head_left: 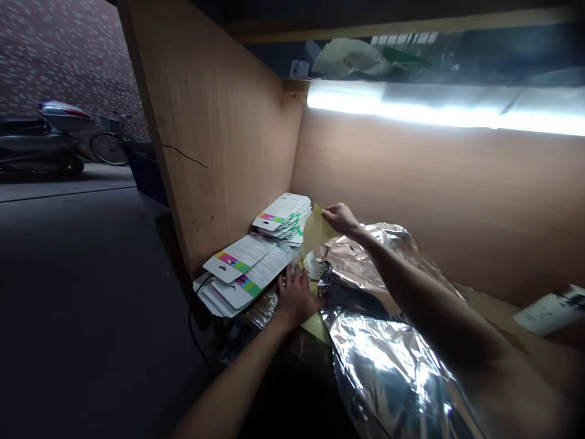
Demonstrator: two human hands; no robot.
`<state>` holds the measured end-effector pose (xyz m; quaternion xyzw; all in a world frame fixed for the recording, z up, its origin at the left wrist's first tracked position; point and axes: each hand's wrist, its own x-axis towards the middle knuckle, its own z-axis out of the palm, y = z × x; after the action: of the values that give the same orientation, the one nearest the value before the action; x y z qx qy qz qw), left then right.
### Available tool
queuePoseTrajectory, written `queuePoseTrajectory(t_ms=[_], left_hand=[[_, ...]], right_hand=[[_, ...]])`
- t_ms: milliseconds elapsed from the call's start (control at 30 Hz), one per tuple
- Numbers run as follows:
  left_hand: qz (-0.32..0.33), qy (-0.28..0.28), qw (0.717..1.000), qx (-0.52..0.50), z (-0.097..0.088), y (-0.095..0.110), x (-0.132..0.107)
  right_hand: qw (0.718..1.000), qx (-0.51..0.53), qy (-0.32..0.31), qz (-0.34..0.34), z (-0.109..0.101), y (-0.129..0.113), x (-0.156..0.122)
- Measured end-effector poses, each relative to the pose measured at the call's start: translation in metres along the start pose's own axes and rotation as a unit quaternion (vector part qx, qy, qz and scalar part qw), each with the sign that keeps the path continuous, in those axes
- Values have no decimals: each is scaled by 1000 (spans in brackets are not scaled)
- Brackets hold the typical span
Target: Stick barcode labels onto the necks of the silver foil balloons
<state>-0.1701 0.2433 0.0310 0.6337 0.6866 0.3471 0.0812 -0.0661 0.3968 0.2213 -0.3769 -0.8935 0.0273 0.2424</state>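
Presumably, the spread left hand (296, 297) is steadying the yellow sheet (315, 228) whose far edge the right hand (340, 217) is pinching.

Single head-worn view, forward and down from above, near both hands (297, 297) (341, 218)

1 motor scooter (27, 145) with hard top case (66, 116) seen at far left; 1 bicycle (108, 148) noted just right of it, backed by speckled wall (82, 49). Dark blue bin (145, 174) partly hidden by wooden side panel (219, 122). Wooden back panel (434, 177) brightly lit by 1 tube light (388, 103). Crumpled bag (345, 58) seen above.
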Motion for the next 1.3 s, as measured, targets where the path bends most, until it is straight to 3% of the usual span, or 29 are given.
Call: queuePoseTrajectory(t_ms=[67,133,200,233,267,367,433,533,600,667,700,767,833,867,900,967,1033,1100,1233,1300], left_hand=[[18,29,998,-55,-25,8,-5],[24,50,993,-104,-52,15,-20],[14,20,976,-216,-73,21,-47],[-4,-20,947,-321,-80,24,-63],[-28,-67,898,-435,-82,27,-81],[-120,-166,722,-661,-71,38,-135],[-170,-199,674,-691,-56,45,-166],[-207,-262,613,-716,-40,57,-201],[-184,-306,612,-706,-40,66,-218],[-153,-340,636,-676,-47,76,-229],[-134,-347,666,-647,-52,81,-233],[-81,-318,766,-552,-63,92,-239],[-13,-225,880,-418,-71,101,-242],[16,-178,917,-357,-73,105,-242],[37,-151,936,-317,-74,108,-242],[29,-183,928,-323,-69,111,-241],[-21,-265,881,-391,-60,112,-242],[-65,-301,840,-447,-51,113,-244],[-86,-321,812,-480,-37,116,-251],[-89,-320,817,-472,-33,119,-254]], right_hand=[[999,9,45,-9,-30,-23,-23],[996,-2,63,-65,-51,-48,-67],[975,-57,22,-212,-54,-73,-127],[959,-89,-2,-270,-50,-83,-161],[944,-119,-11,-308,-43,-92,-193],[930,-114,-43,-348,-23,-103,-277],[947,-71,-53,-308,-17,-96,-314],[982,-52,-42,-178,-21,-74,-350],[990,-16,-64,-126,-25,-62,-371],[989,70,-98,-85,-29,-60,-393],[985,121,-110,-50,-31,-62,-404],[966,220,-125,47,-35,-69,-423],[935,296,-141,135,-38,-77,-438],[918,328,-151,166,-39,-80,-444],[900,358,-162,191,-39,-82,-449],[856,423,-181,235,-37,-82,-457],[807,495,-183,264,-33,-80,-465],[778,543,-158,273,-27,-77,-474],[789,538,-93,283,-16,-75,-491],[807,511,-80,284,-14,-77,-497]])
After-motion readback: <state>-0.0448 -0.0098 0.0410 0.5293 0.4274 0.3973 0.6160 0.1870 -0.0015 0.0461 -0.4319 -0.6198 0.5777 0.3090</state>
